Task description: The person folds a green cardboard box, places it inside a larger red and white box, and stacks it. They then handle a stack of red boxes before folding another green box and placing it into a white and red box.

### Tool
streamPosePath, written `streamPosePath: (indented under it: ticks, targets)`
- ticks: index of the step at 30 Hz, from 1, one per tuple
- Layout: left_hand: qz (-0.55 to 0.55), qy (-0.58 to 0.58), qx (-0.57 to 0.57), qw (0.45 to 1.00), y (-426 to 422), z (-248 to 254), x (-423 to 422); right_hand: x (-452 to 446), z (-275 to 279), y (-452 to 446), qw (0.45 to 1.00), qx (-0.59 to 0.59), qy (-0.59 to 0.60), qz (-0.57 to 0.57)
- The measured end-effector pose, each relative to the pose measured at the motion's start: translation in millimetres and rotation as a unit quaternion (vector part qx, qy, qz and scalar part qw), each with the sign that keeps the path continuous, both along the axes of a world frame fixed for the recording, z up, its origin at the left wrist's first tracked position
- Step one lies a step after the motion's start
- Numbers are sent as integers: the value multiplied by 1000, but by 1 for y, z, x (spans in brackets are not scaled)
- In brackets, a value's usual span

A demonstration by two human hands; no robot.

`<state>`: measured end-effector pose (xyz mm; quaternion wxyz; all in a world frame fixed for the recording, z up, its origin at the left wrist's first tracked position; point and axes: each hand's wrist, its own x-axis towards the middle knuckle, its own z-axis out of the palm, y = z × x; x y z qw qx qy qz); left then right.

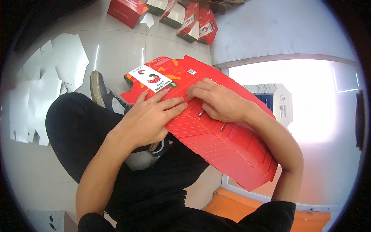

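Observation:
A thick stack of red printed cartons (232,143), nested one behind another, lies slanting across my lap. The front carton carries a white label (152,78) with a red and green logo. My left hand (148,116) lies on the near side of the stack with its fingers spread over the red card below the label. My right hand (214,98) is bent over the top edges of the cartons, its fingers curled and pressed together at the front carton's edge. What its fingertips hold, if anything, is hidden.
Folded red boxes (187,23) stand on the floor at the top. Flat white card pieces (50,85) lie at the left. Another stack of white and blue cartons (276,102) is behind my right arm. An orange surface (235,205) shows at the bottom right.

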<state>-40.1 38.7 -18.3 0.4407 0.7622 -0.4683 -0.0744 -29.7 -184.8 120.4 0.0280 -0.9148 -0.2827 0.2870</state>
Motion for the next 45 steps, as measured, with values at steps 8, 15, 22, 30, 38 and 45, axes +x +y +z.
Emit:
streamPosePath:
  ticks: [8,15,22,30,38,45]
  targets:
    - [1,-7,13,1000,1,3,1,3,-12,-2,999,31,-25,23]
    - [1,-12,13,1000,-1,1,0,2,-11,0,999,-1,-31,15]
    - [0,-30,-2,1000,1,8,3,5,-16,-2,999,24,-18,-44]
    - [-22,-10,-1,1000,-4,16,4,29,23,18,990,-139,-6,10]
    - [45,137,-51,988,1,15,14,-70,202,-94,919,74,-306,-236]
    - [29,96,-15,995,3,14,18,-201,12,-256,387,348,-583,-624]
